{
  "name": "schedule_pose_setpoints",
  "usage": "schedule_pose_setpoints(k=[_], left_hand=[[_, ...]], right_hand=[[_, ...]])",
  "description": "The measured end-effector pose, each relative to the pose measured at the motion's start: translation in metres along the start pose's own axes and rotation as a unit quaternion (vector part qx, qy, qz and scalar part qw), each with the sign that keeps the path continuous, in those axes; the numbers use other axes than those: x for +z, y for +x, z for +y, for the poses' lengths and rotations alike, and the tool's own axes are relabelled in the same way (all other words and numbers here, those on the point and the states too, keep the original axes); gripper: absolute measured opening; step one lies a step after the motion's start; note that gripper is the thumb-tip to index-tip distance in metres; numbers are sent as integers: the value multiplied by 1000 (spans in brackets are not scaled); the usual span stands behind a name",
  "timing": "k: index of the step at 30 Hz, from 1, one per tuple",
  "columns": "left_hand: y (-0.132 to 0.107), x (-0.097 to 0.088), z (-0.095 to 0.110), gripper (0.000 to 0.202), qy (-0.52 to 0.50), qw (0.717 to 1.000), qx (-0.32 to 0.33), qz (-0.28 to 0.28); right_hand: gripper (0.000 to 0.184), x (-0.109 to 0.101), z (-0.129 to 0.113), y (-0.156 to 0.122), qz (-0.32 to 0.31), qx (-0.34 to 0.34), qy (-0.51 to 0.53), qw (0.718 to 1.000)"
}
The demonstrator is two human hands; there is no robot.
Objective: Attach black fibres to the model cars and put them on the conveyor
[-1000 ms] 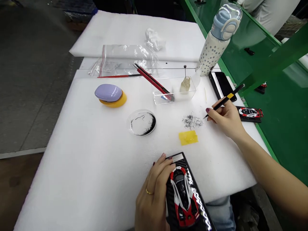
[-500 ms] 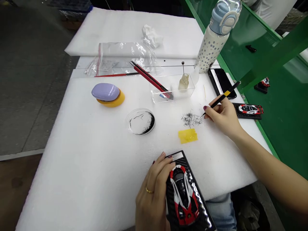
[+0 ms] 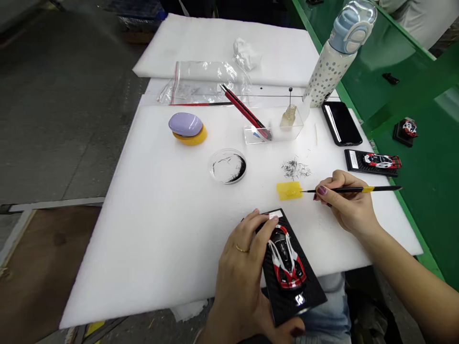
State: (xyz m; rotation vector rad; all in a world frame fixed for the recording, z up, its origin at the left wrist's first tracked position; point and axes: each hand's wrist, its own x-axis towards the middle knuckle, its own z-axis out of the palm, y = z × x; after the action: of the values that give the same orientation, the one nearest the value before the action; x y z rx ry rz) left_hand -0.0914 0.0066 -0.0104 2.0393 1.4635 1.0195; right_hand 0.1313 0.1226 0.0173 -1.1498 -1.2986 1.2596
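Note:
My left hand (image 3: pixel 244 258) is closed around the black base of a red, white and black model car (image 3: pixel 287 260), at the near edge of the white foam sheet. Its thumb is under the base and its fingers lie over the upper end. My right hand (image 3: pixel 346 205) pinches a thin black brush (image 3: pixel 349 189) with a yellow band, held almost level. The brush's fine tip touches or hovers just over the right end of a yellow tape piece (image 3: pixel 289 190); which one I cannot tell. Above the tape lies a scatter of short black bristle-like bits (image 3: pixel 294 169).
A round clear dish (image 3: pixel 228 166) holds more black bits. Behind stand a clear tray (image 3: pixel 253 137) with red tweezers (image 3: pixel 247 112) and a small glass jar (image 3: pixel 288 116). A purple-and-yellow case (image 3: pixel 187 128), phone (image 3: pixel 342 123), bottle (image 3: pixel 332 67) and second model car (image 3: pixel 382 161) surround them.
My right hand has moved the brush tip from the black bits to the yellow tape, and the brush now lies flatter. My left hand has the model car's base tilted up. The camera view has shifted.

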Motion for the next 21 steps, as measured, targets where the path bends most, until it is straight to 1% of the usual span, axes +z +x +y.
schedule_pose_setpoints(k=[2,3,4,6,11,16,19,21], left_hand=[[0,0,1,81,-13,1000,-1,13],[-1,1,2,87,-16,1000,-3,21],[-1,1,2,88,-15,1000,-9,23],[-1,2,2,78,-9,999,-19,23],[-1,2,-2,59,7,1000,8,22],[-2,0,-2,51,22,999,14,24],[-2,-2,1,44,33,999,1,4],[-1,-2,2,49,11,1000,-8,3]], right_hand=[[33,1,2,-1,-10,-8,-28,1000],[32,1,3,-1,-14,-13,-46,999],[31,1,3,0,-16,-17,-63,998],[28,1,4,0,-17,-19,-88,996],[24,2,5,1,-10,-12,-111,994],[24,4,7,3,1,-22,-101,995],[26,2,7,4,5,-17,-84,996],[29,3,4,1,13,-5,-40,999]])
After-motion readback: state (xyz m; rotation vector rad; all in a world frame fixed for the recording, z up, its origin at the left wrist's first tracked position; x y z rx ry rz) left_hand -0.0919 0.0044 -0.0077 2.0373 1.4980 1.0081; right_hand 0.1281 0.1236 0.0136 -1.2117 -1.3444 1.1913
